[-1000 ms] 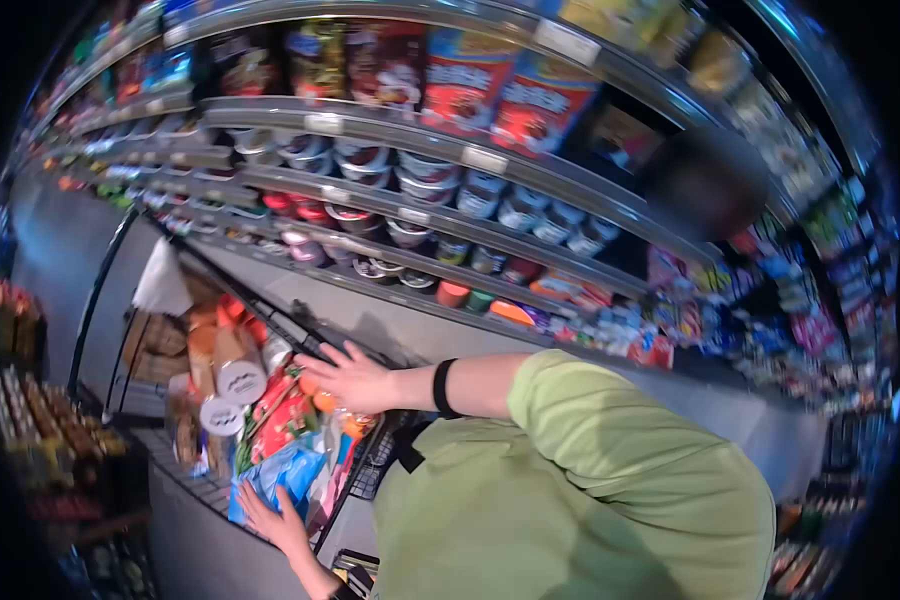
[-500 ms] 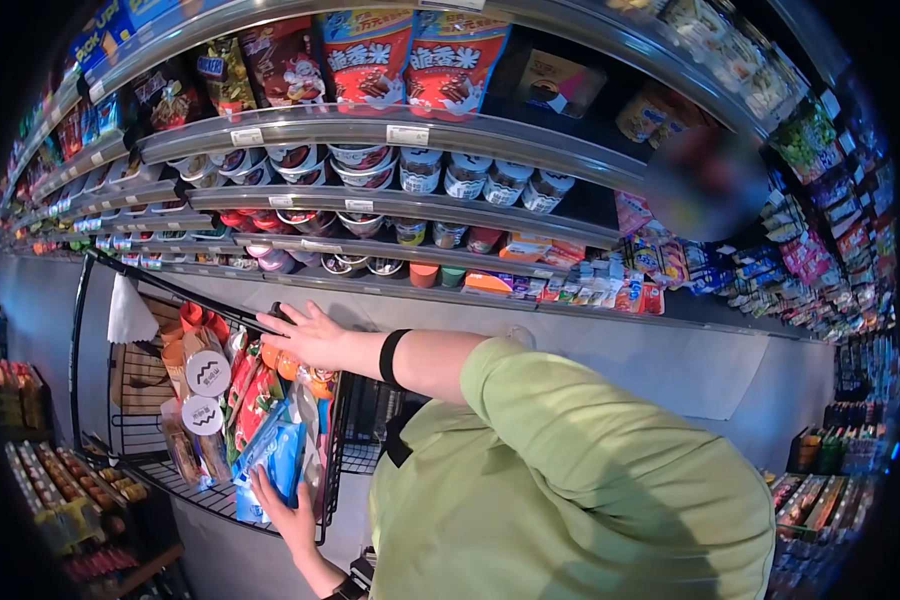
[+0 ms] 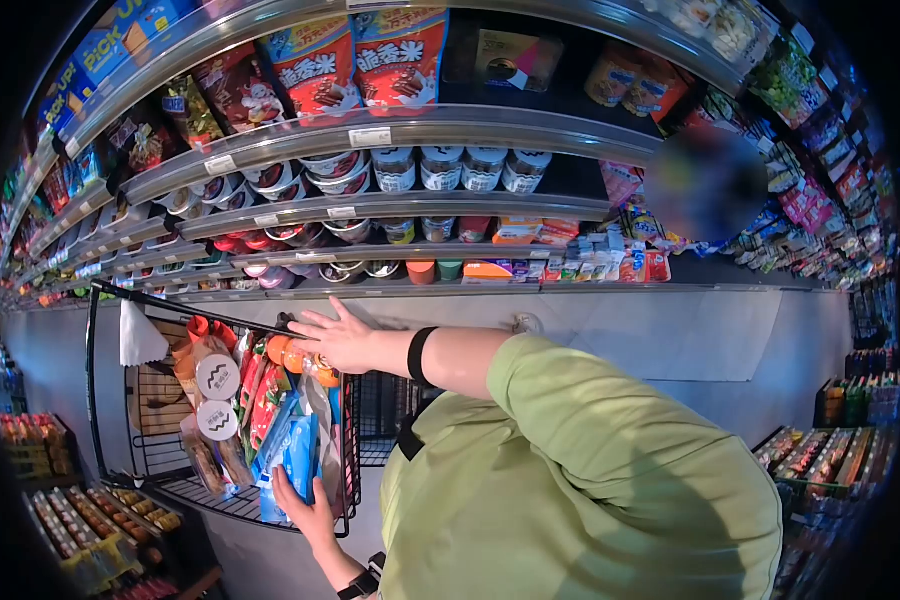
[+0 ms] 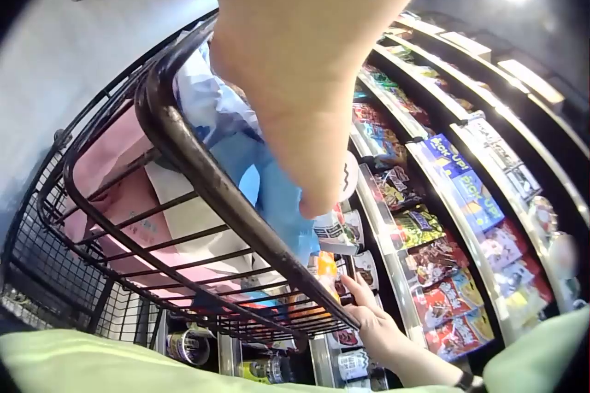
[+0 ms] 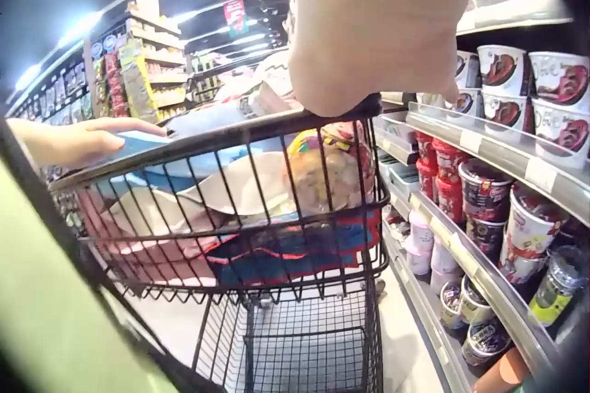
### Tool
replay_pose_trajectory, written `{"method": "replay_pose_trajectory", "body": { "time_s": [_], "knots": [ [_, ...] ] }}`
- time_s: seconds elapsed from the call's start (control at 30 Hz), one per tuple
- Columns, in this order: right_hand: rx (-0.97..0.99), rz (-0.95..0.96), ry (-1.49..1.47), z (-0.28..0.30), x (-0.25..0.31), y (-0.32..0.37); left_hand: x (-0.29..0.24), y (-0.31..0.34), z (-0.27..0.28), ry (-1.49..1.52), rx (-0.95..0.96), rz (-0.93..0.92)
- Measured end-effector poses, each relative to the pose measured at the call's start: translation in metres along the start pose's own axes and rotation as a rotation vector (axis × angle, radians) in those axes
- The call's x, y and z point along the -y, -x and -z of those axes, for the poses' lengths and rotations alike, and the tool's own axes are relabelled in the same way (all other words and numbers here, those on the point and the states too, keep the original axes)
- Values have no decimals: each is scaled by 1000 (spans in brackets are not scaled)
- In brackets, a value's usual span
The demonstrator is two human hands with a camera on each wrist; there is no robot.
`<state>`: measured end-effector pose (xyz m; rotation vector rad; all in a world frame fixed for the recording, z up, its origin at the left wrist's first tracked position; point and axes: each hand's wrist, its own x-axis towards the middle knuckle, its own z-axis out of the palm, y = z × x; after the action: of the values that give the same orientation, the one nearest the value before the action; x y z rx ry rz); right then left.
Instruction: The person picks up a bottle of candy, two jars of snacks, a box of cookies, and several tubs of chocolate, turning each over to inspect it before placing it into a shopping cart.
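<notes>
A black wire shopping cart (image 5: pixel 217 139) full of groceries stands in front of the person. The right hand (image 3: pixel 332 340) lies palm down with spread, straight fingers over orange items (image 3: pixel 288 352) at the cart's shelf-side corner. With fingers extended, the left hand (image 3: pixel 308 510) rests at the cart's other near corner, over a blue package (image 3: pixel 298 452). In the right wrist view the left hand (image 5: pixel 78 141) lies along the cart's top edge. Red patterned packs (image 3: pixel 268 392) and two tubs with round white lids (image 3: pixel 218 376) sit deeper in the cart. Both wrists wear black bands.
Shelves (image 3: pixel 420 122) run along the right side, with snack bags (image 3: pixel 402 58), cups (image 3: pixel 440 168) and tubs (image 5: pixel 558 80). A white cloth (image 3: pixel 142 335) hangs at the cart's far end. Low display stands (image 3: pixel 120 540) line the other side. Grey floor (image 3: pixel 610 330) lies between.
The head view has turned, so the shelves now lie more level and their goods appear further left. Both hands keep their places at the cart, fingers still extended.
</notes>
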<state>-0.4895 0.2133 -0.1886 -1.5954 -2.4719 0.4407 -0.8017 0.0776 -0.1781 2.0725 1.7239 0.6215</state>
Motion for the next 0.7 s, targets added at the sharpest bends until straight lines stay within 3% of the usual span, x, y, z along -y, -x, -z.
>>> {"method": "replay_pose_trajectory", "body": {
  "time_s": [0.3, 0.43, 0.53, 0.7],
  "knots": [
    [-30, -79, -63, 15, -29, 1, -32, -7, 9, 83, 106, -39],
    [-141, -125, -122, 24, -40, 14, -43, -16, 3, 133, 151, -69],
    [-301, -202, -361, 16, -44, 20, -49, -28, -2, 90, 184, -80],
    [-214, -143, -446, 16, -51, 29, -55, -33, -5, 76, 168, 6]
  ]
}}
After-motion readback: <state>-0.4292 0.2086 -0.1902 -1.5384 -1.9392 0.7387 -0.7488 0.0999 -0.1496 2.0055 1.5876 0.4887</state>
